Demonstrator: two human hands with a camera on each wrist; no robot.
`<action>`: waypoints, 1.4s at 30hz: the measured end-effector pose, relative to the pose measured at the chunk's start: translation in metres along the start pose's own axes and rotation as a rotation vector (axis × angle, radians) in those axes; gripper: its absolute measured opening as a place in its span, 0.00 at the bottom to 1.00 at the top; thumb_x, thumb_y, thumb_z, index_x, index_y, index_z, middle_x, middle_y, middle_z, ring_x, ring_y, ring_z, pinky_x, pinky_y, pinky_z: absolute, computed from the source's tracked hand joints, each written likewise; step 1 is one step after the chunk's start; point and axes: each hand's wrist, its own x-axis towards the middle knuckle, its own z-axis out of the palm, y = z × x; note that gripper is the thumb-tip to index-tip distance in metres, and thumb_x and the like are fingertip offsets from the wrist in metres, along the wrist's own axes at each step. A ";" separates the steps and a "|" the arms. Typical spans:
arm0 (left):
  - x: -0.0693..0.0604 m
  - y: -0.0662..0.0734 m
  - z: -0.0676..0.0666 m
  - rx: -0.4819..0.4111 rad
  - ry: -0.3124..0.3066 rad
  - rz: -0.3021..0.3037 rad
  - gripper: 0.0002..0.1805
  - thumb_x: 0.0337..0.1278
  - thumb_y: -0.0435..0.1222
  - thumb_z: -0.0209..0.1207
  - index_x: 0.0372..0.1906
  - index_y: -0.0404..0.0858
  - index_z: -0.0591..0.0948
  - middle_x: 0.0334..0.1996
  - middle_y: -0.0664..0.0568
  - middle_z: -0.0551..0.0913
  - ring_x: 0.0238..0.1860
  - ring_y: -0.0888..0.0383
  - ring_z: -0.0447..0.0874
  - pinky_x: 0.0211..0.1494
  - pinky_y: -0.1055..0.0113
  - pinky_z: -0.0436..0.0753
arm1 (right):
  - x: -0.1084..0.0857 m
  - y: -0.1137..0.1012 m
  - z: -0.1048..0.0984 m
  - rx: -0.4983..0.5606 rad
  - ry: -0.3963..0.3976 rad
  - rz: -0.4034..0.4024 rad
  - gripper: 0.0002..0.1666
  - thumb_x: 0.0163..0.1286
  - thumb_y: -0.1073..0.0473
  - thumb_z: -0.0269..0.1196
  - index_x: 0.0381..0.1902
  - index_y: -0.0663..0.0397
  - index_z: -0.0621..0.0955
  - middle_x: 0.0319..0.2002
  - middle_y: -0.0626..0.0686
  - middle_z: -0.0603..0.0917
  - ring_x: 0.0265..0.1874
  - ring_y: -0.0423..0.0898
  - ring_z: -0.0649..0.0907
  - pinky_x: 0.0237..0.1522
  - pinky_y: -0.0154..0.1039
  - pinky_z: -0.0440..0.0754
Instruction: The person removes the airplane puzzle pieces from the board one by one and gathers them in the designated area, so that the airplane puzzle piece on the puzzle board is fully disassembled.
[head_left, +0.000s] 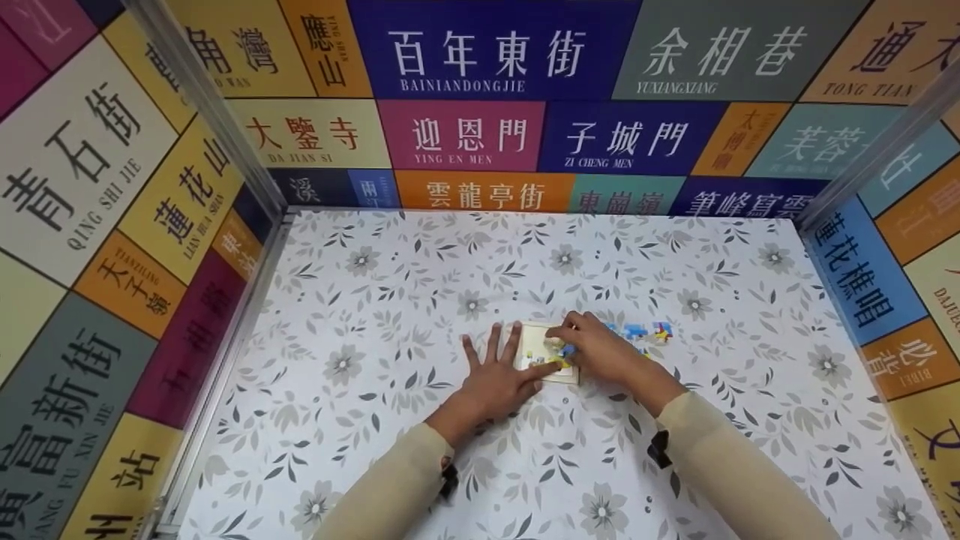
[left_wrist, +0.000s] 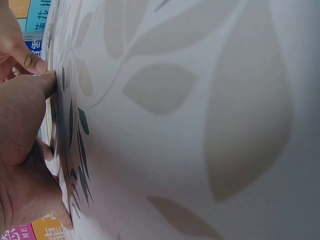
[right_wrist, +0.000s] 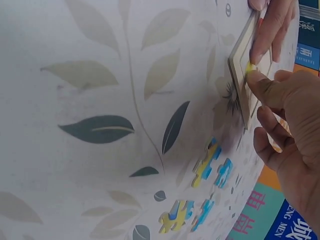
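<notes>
A small, pale wooden jigsaw board (head_left: pixel 534 337) lies flat on the table, with a few coloured pieces in its lower part. My left hand (head_left: pixel 495 384) rests at its left side, fingers spread, the thumb reaching across onto the pieces. Over the board's right half, my right hand (head_left: pixel 604 351) has bent fingers and pinches a puzzle piece (head_left: pixel 568 350), largely covered by the fingers. In the right wrist view, the right thumb (right_wrist: pixel 267 90) meets a yellow bit beside a left-hand digit. The left wrist view shows both hands touching at the board's edge.
Several loose blue and yellow puzzle pieces (head_left: pixel 662 333) lie right of the board, partly behind the right hand; the right wrist view shows them apart on the cloth (right_wrist: pixel 100 170). Printed panels (head_left: pixel 465 135) stand along the table's back and sides.
</notes>
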 end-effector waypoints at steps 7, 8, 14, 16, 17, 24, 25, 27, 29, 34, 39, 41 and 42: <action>-0.001 0.000 -0.002 -0.004 -0.002 -0.003 0.28 0.88 0.64 0.39 0.83 0.88 0.54 0.93 0.41 0.33 0.92 0.30 0.30 0.79 0.11 0.43 | -0.012 0.005 -0.012 -0.006 0.042 -0.008 0.29 0.75 0.70 0.70 0.72 0.54 0.82 0.56 0.59 0.82 0.52 0.57 0.80 0.55 0.59 0.82; -0.001 0.000 -0.002 -0.004 -0.001 -0.001 0.28 0.88 0.64 0.39 0.84 0.87 0.54 0.93 0.41 0.33 0.92 0.30 0.30 0.79 0.12 0.43 | -0.015 0.006 -0.013 -0.008 0.051 -0.010 0.29 0.75 0.70 0.71 0.72 0.54 0.82 0.56 0.59 0.82 0.53 0.57 0.80 0.55 0.59 0.82; 0.001 0.000 -0.002 -0.013 0.001 0.015 0.28 0.88 0.64 0.38 0.85 0.86 0.54 0.93 0.41 0.34 0.92 0.30 0.31 0.79 0.11 0.42 | -0.034 0.016 -0.020 0.006 0.116 -0.005 0.30 0.73 0.73 0.71 0.70 0.55 0.83 0.54 0.60 0.84 0.53 0.58 0.81 0.56 0.61 0.83; 0.001 0.000 -0.002 -0.025 0.001 0.019 0.28 0.88 0.64 0.38 0.85 0.85 0.55 0.93 0.41 0.34 0.92 0.30 0.30 0.79 0.11 0.42 | -0.040 0.020 -0.023 0.013 0.138 -0.004 0.30 0.72 0.77 0.69 0.69 0.56 0.83 0.53 0.60 0.85 0.51 0.58 0.81 0.55 0.61 0.83; 0.001 -0.001 -0.002 -0.033 0.002 0.021 0.28 0.87 0.65 0.39 0.84 0.85 0.55 0.93 0.41 0.34 0.92 0.30 0.30 0.79 0.11 0.41 | -0.044 0.022 -0.025 0.017 0.147 -0.001 0.31 0.71 0.78 0.68 0.69 0.56 0.83 0.52 0.60 0.85 0.51 0.59 0.81 0.55 0.62 0.83; 0.000 -0.003 -0.005 -0.079 -0.002 0.038 0.34 0.79 0.73 0.44 0.85 0.83 0.58 0.93 0.41 0.32 0.92 0.30 0.27 0.78 0.11 0.37 | -0.073 0.037 -0.034 0.036 0.188 0.039 0.32 0.69 0.76 0.73 0.70 0.57 0.83 0.51 0.59 0.86 0.51 0.58 0.82 0.50 0.58 0.84; 0.000 -0.003 -0.005 -0.080 -0.001 0.041 0.35 0.78 0.73 0.44 0.85 0.83 0.57 0.93 0.41 0.32 0.92 0.30 0.27 0.78 0.11 0.37 | -0.077 0.039 -0.035 0.044 0.192 0.051 0.33 0.69 0.76 0.73 0.70 0.57 0.83 0.51 0.59 0.86 0.51 0.58 0.83 0.50 0.58 0.85; 0.000 -0.004 -0.005 -0.083 0.002 0.042 0.36 0.77 0.74 0.45 0.85 0.82 0.58 0.93 0.41 0.33 0.92 0.30 0.27 0.78 0.11 0.37 | -0.086 0.044 -0.035 0.059 0.201 0.075 0.34 0.68 0.76 0.73 0.71 0.58 0.82 0.52 0.58 0.87 0.52 0.58 0.83 0.51 0.59 0.85; -0.002 -0.004 -0.006 -0.085 0.000 0.041 0.36 0.77 0.74 0.46 0.85 0.82 0.58 0.93 0.41 0.32 0.91 0.30 0.27 0.78 0.10 0.36 | -0.094 0.050 -0.035 0.071 0.214 0.085 0.34 0.67 0.77 0.74 0.70 0.59 0.82 0.51 0.57 0.87 0.51 0.59 0.84 0.51 0.60 0.86; -0.004 -0.004 -0.004 -0.089 -0.011 0.037 0.35 0.77 0.74 0.46 0.85 0.83 0.58 0.93 0.40 0.31 0.91 0.29 0.26 0.77 0.10 0.36 | -0.110 0.065 -0.030 0.069 0.274 0.015 0.34 0.59 0.80 0.77 0.64 0.64 0.84 0.46 0.58 0.89 0.45 0.59 0.88 0.48 0.57 0.87; -0.004 -0.004 -0.003 -0.106 -0.004 0.044 0.35 0.78 0.73 0.46 0.85 0.82 0.59 0.93 0.40 0.32 0.91 0.28 0.27 0.77 0.10 0.36 | -0.123 0.074 -0.031 0.030 0.294 0.047 0.27 0.58 0.79 0.79 0.55 0.62 0.88 0.44 0.55 0.91 0.43 0.57 0.89 0.47 0.54 0.87; -0.004 -0.004 -0.004 -0.110 -0.004 0.047 0.35 0.78 0.73 0.46 0.85 0.81 0.59 0.93 0.40 0.33 0.91 0.28 0.27 0.77 0.09 0.36 | -0.126 0.077 -0.034 0.003 0.286 0.073 0.23 0.59 0.77 0.79 0.51 0.60 0.89 0.43 0.54 0.91 0.43 0.57 0.88 0.46 0.55 0.87; -0.004 -0.004 -0.004 -0.113 -0.004 0.048 0.36 0.78 0.73 0.47 0.85 0.81 0.59 0.93 0.40 0.33 0.91 0.28 0.27 0.77 0.10 0.36 | -0.127 0.079 -0.034 -0.014 0.278 0.085 0.21 0.59 0.77 0.79 0.48 0.59 0.90 0.43 0.53 0.91 0.43 0.57 0.88 0.47 0.56 0.87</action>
